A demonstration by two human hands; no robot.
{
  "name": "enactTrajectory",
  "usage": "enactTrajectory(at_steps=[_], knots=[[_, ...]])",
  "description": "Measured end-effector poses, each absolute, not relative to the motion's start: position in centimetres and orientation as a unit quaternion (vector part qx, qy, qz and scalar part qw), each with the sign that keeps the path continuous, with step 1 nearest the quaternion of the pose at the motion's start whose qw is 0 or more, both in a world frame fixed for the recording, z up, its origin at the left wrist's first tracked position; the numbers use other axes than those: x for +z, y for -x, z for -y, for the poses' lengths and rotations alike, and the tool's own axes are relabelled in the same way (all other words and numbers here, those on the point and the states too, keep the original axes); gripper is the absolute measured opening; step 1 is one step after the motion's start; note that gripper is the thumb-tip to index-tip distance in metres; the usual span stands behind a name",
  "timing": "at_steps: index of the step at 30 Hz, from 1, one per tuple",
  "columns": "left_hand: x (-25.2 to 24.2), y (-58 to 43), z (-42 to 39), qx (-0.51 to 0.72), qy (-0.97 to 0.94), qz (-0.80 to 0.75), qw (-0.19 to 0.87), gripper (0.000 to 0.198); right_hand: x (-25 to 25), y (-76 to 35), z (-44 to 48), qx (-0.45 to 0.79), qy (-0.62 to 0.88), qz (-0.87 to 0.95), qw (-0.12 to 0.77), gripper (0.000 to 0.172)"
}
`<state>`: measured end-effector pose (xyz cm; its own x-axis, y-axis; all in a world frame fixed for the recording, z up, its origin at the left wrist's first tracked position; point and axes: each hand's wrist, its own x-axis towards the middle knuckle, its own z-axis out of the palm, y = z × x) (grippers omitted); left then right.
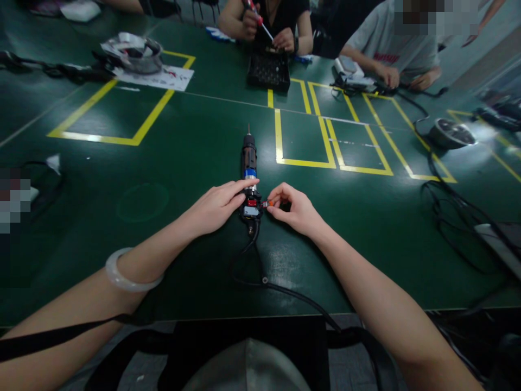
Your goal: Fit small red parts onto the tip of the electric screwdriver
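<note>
Black electric screwdriver (249, 155) — lying flat, seemingly opened near its rear

Dim light, glare on green tabletop (195, 146), blurred edges

Power tool (249, 156) on table (199, 136)

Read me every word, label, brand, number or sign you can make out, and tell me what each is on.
None can be read for certain.
Red print on the grey shirt across the table: too blurred to read.
Dark and red marks on the white sheet: too small and blurred to read.
Opened handheld tool between the hands: no lettering can be made out.
</note>
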<state>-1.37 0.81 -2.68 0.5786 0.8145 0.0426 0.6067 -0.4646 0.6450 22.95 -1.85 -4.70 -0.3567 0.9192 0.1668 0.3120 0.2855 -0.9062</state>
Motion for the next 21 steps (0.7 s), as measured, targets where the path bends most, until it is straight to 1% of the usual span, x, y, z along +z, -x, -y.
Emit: enactTrajectory(at_steps=[8, 10, 12, 15, 17, 19, 21], knots=[[-2.4, 1.1, -0.6, 0.157, -0.843, -0.423, 0.293, 0.055, -4.4, -23.2, 1.8, 0.398, 0.432, 0.733, 0.343, 0.014], [-2.4, 1.1, -0.4, 0.146, -0.842, -0.445, 0.268, 0.056, -4.3, -23.2, 1.8, 0.387, 0.431, 0.742, 0.338, 0.012], [-2.3, 1.1, -0.1, 0.143, -0.839, -0.477, 0.22, 0.056, -4.1, -23.1, 1.8, 0.381, 0.428, 0.747, 0.337, 0.011], [-2.2, 1.0, 0.3, 0.162, -0.84, -0.493, 0.156, 0.056, -4.1, -23.0, 1.8, 0.359, 0.429, 0.758, 0.335, 0.01], [-2.1, 0.9, 0.5, 0.161, -0.852, -0.474, 0.156, 0.055, -4.1, -22.9, 1.8, 0.326, 0.434, 0.772, 0.331, 0.009], [-2.2, 0.8, 0.7, 0.142, -0.864, -0.45, 0.178, 0.057, -4.2, -22.9, 1.9, 0.299, 0.44, 0.781, 0.328, 0.009], [-2.3, 0.7, 0.8, 0.119, -0.871, -0.435, 0.192, 0.065, -4.2, -22.9, 1.9, 0.292, 0.445, 0.781, 0.325, 0.009]])
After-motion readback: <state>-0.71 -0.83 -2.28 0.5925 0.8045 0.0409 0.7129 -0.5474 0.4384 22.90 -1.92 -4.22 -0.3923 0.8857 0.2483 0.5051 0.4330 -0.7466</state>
